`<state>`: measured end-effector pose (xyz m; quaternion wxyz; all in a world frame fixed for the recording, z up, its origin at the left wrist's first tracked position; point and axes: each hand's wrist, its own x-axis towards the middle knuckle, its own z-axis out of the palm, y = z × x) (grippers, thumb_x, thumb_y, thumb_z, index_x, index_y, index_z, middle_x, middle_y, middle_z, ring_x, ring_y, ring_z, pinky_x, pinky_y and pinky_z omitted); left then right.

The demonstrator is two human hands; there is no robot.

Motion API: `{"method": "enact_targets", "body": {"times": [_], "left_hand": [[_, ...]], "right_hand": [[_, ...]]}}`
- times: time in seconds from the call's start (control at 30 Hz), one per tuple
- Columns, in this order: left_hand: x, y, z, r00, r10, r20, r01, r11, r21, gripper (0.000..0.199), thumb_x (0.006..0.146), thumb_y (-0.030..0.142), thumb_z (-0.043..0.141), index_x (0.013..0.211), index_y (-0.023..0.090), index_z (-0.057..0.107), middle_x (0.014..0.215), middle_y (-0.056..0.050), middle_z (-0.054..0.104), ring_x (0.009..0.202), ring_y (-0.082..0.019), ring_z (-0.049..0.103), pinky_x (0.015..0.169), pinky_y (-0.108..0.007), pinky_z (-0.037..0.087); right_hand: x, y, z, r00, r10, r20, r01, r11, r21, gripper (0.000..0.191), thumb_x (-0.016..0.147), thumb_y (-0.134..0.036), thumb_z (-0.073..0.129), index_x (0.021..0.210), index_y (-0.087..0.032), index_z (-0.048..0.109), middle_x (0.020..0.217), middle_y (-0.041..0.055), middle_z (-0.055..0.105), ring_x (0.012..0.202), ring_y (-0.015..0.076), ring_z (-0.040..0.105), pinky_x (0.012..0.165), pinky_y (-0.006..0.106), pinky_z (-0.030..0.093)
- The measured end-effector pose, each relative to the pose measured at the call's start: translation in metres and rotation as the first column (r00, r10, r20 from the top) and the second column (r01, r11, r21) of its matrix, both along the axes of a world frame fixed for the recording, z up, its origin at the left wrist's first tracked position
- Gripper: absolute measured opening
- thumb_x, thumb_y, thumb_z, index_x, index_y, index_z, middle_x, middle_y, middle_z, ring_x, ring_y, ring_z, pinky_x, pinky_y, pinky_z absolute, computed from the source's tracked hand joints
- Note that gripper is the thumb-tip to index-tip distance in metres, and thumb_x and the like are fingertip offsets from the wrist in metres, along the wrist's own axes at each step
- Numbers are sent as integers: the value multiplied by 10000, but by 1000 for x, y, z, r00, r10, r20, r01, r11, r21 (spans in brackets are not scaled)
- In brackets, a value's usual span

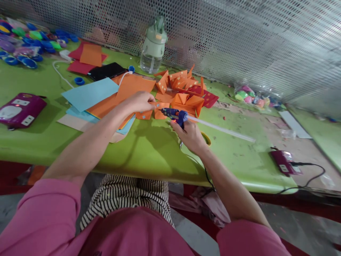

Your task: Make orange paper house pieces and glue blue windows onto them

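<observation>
My right hand (pixel 192 136) is wrapped round a blue hot glue gun (pixel 174 114), with a red light glowing near the thumb. A long clear glue stick (pixel 226 130) juts from its back end. The nozzle points left at a small orange paper piece with pale spots (pixel 161 106). My left hand (pixel 141 101) is closed, its fingertips pinching the edge of that piece; part of the grip is hidden. Just behind lie folded orange paper shapes (pixel 183 80) and an orange folded piece (pixel 188 103). A yellow handle loop (pixel 206 138) shows beside my right hand.
Orange sheets (pixel 135 87) and light blue sheets (pixel 92 93) lie under and behind my left forearm. A black phone (pixel 106 71), a water bottle (pixel 153 46) and a perforated metal screen (pixel 213 39) stand farther back. Purple power sockets (pixel 22 110) sit left, another socket box (pixel 286 162) right.
</observation>
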<state>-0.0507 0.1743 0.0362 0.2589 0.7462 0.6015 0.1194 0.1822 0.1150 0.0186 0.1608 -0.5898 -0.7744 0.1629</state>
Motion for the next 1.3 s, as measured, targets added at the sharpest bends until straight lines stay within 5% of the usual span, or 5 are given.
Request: {"method": "enact_targets", "body": {"times": [0.53,0.8,1.03,1.2,1.3], "left_hand": [[-1,3,-3,1000,-20,4,19,1000,10,272,857,353,613,1026,191,752,835,-28,721,731,-154,602,626,-248,363],[0,0,-1,1000,-21,-3,21,1000,13,318,864,364,586,1064,186,758,914,-47,748,778,-170,636,643,-254,383],[-2,1,-5,999,-42,7,42,999,0,318,840,411,583,1001,198,755,817,-33,735,719,-170,629,614,-247,381],[-4,0,-5,999,-8,40,9,1000,-25,350,847,430,600,1057,201,763,895,-40,755,762,-172,630,649,-271,402],[-3,-1,-4,999,-7,37,8,1000,-22,397,866,471,598,1110,207,767,945,-32,762,786,-177,605,674,-295,409]], "right_hand": [[4,-5,3,1000,10,1,-10,999,51,357,950,-546,473,761,-244,492,684,29,558,619,177,515,632,339,403],[80,-24,12,964,-119,236,66,974,218,356,833,-558,610,953,-223,598,925,110,653,804,265,614,657,347,435],[135,-23,15,918,-86,388,93,996,2,465,804,-609,650,1001,-191,704,983,145,721,973,346,648,852,461,485],[119,9,45,955,-69,290,48,996,80,412,862,-529,641,1074,-193,750,1052,133,746,924,283,662,835,408,481],[87,39,43,971,-52,234,40,998,53,254,893,-345,609,1001,-185,775,1036,106,763,869,235,671,770,340,470]]}}
